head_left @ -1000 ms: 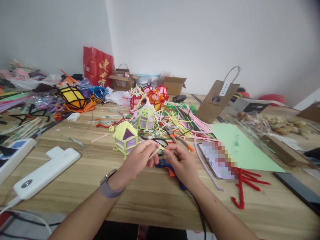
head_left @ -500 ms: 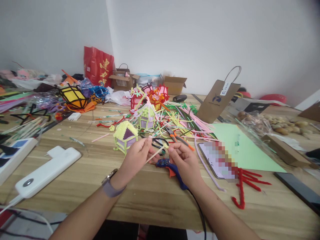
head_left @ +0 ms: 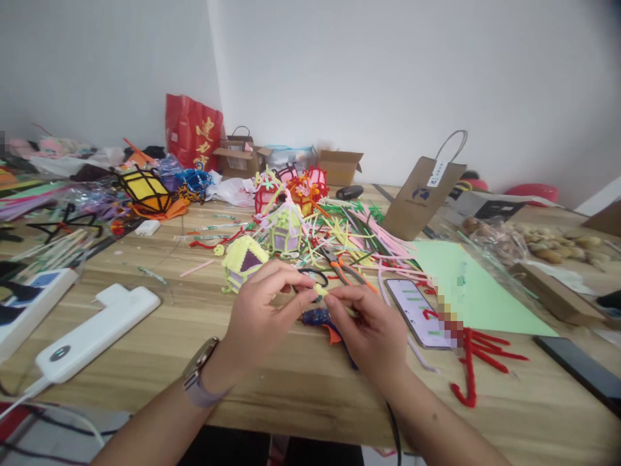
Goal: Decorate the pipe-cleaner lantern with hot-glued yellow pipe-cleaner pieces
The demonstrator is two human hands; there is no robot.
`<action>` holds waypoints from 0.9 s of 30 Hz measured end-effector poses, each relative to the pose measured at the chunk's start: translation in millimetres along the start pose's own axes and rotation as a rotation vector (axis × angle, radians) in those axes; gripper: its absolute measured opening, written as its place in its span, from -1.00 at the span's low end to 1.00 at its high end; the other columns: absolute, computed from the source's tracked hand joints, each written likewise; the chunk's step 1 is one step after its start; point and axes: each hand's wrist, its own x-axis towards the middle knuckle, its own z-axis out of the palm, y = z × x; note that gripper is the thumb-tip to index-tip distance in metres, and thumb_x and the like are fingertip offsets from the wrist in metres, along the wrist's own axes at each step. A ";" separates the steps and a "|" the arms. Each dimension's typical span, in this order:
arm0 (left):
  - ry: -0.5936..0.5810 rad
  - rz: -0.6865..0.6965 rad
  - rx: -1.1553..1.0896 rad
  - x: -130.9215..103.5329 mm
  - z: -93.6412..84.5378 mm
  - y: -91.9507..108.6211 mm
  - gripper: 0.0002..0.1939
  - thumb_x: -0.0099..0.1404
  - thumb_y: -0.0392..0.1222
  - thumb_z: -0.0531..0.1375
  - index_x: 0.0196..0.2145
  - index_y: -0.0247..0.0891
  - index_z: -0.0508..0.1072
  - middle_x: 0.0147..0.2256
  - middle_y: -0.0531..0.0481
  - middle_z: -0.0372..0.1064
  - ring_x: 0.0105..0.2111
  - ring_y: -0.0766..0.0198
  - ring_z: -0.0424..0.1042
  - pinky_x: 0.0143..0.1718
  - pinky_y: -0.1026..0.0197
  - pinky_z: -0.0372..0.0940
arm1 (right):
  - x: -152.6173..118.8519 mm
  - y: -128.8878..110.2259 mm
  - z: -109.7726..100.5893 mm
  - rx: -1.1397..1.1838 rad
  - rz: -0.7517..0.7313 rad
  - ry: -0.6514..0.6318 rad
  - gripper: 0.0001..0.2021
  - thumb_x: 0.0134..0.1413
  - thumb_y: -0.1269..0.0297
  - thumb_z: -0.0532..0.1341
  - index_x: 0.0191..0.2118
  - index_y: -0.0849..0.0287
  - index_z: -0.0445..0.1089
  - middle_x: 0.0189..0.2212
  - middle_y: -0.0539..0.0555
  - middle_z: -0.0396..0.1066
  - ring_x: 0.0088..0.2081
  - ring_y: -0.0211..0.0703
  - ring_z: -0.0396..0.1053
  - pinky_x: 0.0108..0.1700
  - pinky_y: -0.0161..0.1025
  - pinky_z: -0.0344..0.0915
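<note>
Our left hand (head_left: 264, 310) and our right hand (head_left: 372, 327) each have thumb and forefinger nearly together, and between these tips we pinch one small, pale yellow piece (head_left: 321, 290). It is above the wood-grained worktop (head_left: 286, 401), back from the middle of its front edge. Behind our left fingers stands a fuzzy yellow house (head_left: 242, 257) with pointed roof. Rightward lie a flat, glassy phone (head_left: 412, 307) and, nearer the front edge, fluffy red stems (head_left: 469, 372).

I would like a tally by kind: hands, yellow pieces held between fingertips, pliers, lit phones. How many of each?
Left hand and right hand: 2
Yellow piece: 1
Pliers: 1
Lit phone: 1
Total: 5
</note>
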 end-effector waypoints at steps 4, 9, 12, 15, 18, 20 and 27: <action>0.018 0.118 0.042 3.8 -10.4 10.5 -0.95 0.21 -0.34 0.25 -0.33 -0.26 0.50 -0.38 0.03 0.45 -0.33 0.36 0.41 -0.28 0.33 0.30 | 8.7 -11.1 -8.4 -0.183 -0.227 -0.019 -0.89 0.19 0.36 0.16 -0.34 0.13 0.42 -0.53 -0.04 0.50 -0.62 -0.35 0.34 -0.57 -0.40 0.18; 0.037 0.177 0.090 8.0 -18.3 13.2 -0.93 0.17 -0.37 0.25 -0.35 -0.28 0.47 -0.39 0.03 0.44 -0.35 0.36 0.41 -0.30 0.32 0.29 | 22.9 -12.6 -9.9 -0.353 -0.498 0.031 -0.87 0.23 0.36 0.14 -0.36 0.17 0.39 -0.63 -0.05 0.41 -0.60 -0.33 0.31 -0.51 -0.34 0.13; 0.060 0.155 0.086 10.3 -20.3 8.4 -0.93 0.17 -0.38 0.25 -0.37 -0.27 0.45 -0.42 0.04 0.42 -0.39 0.36 0.38 -0.33 0.32 0.27 | 30.8 -10.2 -5.3 -0.397 -0.613 0.035 -0.86 0.22 0.37 0.15 -0.38 0.18 0.38 -0.64 -0.04 0.39 -0.59 -0.31 0.29 -0.49 -0.31 0.10; 0.083 0.107 0.011 11.6 -20.3 0.1 -0.95 0.18 -0.37 0.23 -0.38 -0.27 0.44 -0.43 0.05 0.38 -0.39 0.35 0.35 -0.32 0.30 0.26 | 35.9 -7.8 2.0 -0.383 -0.608 0.021 -0.85 0.24 0.35 0.13 -0.35 0.18 0.39 -0.61 -0.03 0.40 -0.56 -0.29 0.30 -0.46 -0.31 0.13; 0.090 0.029 -0.119 12.4 -18.8 -10.4 -0.98 0.21 -0.32 0.21 -0.39 -0.27 0.44 -0.42 0.03 0.37 -0.38 0.35 0.34 -0.33 0.31 0.25 | 39.0 -5.7 10.0 -0.241 -0.446 -0.037 -0.89 0.24 0.31 0.13 -0.26 0.18 0.38 -0.50 0.01 0.46 -0.48 -0.28 0.38 -0.42 -0.34 0.20; 0.079 -0.059 -0.236 12.5 -17.4 -18.2 -0.96 0.22 -0.27 0.21 -0.37 -0.27 0.45 -0.39 0.02 0.37 -0.37 0.34 0.34 -0.35 0.32 0.25 | 40.9 -4.3 14.7 -0.075 -0.280 -0.127 -0.90 0.22 0.28 0.15 -0.24 0.16 0.37 -0.43 0.02 0.48 -0.43 -0.27 0.41 -0.41 -0.36 0.24; 0.017 -0.392 -0.716 12.3 -13.8 -34.6 -0.78 0.12 -0.07 0.32 -0.37 -0.28 0.48 -0.44 0.06 0.32 -0.46 0.39 0.24 -0.44 0.35 0.17 | 42.6 1.4 22.7 0.388 0.180 -0.456 -0.82 0.20 0.16 0.15 -0.31 0.13 0.38 -0.44 -0.02 0.45 -0.44 -0.28 0.36 -0.42 -0.35 0.23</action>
